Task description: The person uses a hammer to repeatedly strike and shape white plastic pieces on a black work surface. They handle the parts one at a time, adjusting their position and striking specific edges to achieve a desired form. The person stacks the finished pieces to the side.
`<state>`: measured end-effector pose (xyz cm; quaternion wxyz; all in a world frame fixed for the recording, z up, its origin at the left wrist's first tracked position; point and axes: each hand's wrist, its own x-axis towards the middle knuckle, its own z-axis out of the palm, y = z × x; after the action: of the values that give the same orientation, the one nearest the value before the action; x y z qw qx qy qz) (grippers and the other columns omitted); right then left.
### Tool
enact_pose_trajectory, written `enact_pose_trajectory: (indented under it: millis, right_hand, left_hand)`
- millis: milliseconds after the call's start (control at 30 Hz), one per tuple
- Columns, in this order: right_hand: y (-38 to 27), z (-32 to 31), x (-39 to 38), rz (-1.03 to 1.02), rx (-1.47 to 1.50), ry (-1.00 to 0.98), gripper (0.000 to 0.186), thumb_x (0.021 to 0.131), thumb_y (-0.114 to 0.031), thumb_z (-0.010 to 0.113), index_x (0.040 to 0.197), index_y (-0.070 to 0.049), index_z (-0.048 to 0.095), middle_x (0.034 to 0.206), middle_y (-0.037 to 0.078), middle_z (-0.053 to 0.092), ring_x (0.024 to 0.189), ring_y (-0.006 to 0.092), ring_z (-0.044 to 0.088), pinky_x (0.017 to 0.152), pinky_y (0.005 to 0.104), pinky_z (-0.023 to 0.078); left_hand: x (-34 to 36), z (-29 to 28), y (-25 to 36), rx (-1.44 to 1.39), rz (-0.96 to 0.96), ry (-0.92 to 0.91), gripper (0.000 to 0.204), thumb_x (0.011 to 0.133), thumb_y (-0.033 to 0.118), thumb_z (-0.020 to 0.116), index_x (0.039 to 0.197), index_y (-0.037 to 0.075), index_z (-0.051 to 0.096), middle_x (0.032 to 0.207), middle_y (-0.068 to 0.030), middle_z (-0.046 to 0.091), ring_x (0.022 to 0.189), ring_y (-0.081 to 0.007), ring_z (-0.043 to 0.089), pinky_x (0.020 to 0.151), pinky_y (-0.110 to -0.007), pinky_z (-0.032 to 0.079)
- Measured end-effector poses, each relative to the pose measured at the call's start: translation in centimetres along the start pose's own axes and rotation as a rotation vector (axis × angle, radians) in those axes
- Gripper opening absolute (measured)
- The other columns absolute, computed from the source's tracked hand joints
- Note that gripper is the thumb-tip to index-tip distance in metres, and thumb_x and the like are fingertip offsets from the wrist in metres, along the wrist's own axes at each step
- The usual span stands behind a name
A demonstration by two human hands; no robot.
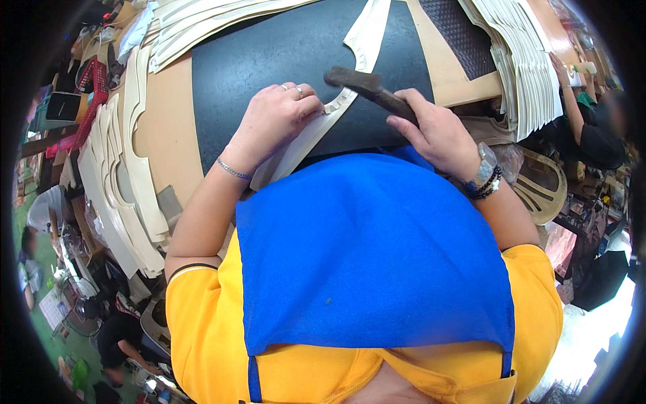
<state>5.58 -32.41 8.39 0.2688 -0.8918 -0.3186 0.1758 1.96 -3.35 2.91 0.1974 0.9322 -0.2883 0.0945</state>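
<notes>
A long cream leather-like piece lies across a black work mat, its curved edge gathered into small folded pleats. My left hand is closed at that pleated edge, its fingertips pinching the piece. In my right hand is a hammer, gripped by its handle. The dark hammer head hovers over or touches the curved edge just right of my left fingers; contact cannot be made out. Part of the piece's near end is hidden behind my left hand and the blue apron.
Stacks of similar cream pieces stand at the left, the far left and the far right. A plastic chair is at the right. Beyond it a co-worker's arm reaches in; other people sit at the lower left.
</notes>
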Motion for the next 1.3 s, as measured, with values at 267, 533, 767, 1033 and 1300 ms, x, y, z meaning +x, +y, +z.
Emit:
enact_pose_trajectory:
  millis: [267, 533, 767, 1033, 1300]
  right_hand:
    - [0.3, 0.7, -0.1, 0.114, -0.133, -0.188, 0.032, 0.102, -0.034, 0.055, 0.11, -0.004, 0.046, 0.083, 0.023, 0.067, 0.078, 0.0452, 0.067, 0.068, 0.0525, 0.053]
    - [0.4, 0.8, 0.0, 0.082, -0.088, -0.168, 0.031, 0.102, -0.034, 0.054, 0.114, -0.006, 0.048, 0.089, 0.023, 0.068, 0.083, 0.0432, 0.067, 0.071, 0.0519, 0.053]
    - [0.8, 1.2, 0.7, -0.133, 0.098, -0.028, 0.033, 0.102, -0.035, 0.054, 0.117, -0.006, 0.049, 0.087, 0.023, 0.067, 0.081, 0.0439, 0.067, 0.07, 0.0525, 0.053]
    - [0.1, 1.6, 2.7, -0.02, 0.022, -0.211, 0.034, 0.101, -0.035, 0.056, 0.116, -0.006, 0.051, 0.086, 0.023, 0.067, 0.081, 0.0437, 0.067, 0.069, 0.0511, 0.052]
    - [-0.1, 0.9, 3.6, 0.082, -0.066, -0.113, 0.034, 0.1, -0.033, 0.059, 0.117, -0.005, 0.052, 0.083, 0.023, 0.067, 0.081, 0.0437, 0.067, 0.069, 0.0506, 0.051]
  left_hand:
    - [-0.3, 0.0, -0.3, 0.045, 0.082, 0.088, 0.009, 0.083, 0.012, 0.069, 0.092, 0.015, 0.072, 0.093, -0.0003, 0.068, 0.089, -0.0198, 0.067, 0.081, -0.035, 0.053]
    - [-1.2, -0.2, -0.9, 0.145, 0.106, 0.031, 0.018, 0.085, 0.015, 0.069, 0.103, 0.019, 0.073, 0.099, 0.0015, 0.07, 0.101, -0.0166, 0.067, 0.097, -0.041, 0.05]
    - [-3.6, -0.4, 1.2, 0.182, -0.011, 0.048, 0.016, 0.088, 0.029, 0.073, 0.101, 0.019, 0.072, 0.114, 0.0016, 0.07, 0.116, -0.016, 0.064, 0.115, -0.054, 0.031]
    - [-4.9, 0.4, 2.5, 0.013, -0.328, 0.159, 0.019, 0.082, 0.036, 0.078, 0.089, 0.019, 0.074, 0.107, -0.0009, 0.066, 0.102, -0.0199, 0.065, 0.11, -0.058, 0.035]
    - [-2.6, 1.5, 0.9, 0.118, -0.429, 0.213, 0.038, 0.082, 0.044, 0.076, 0.104, 0.013, 0.073, 0.111, -0.0044, 0.065, 0.106, -0.0239, 0.063, 0.102, -0.049, 0.042]
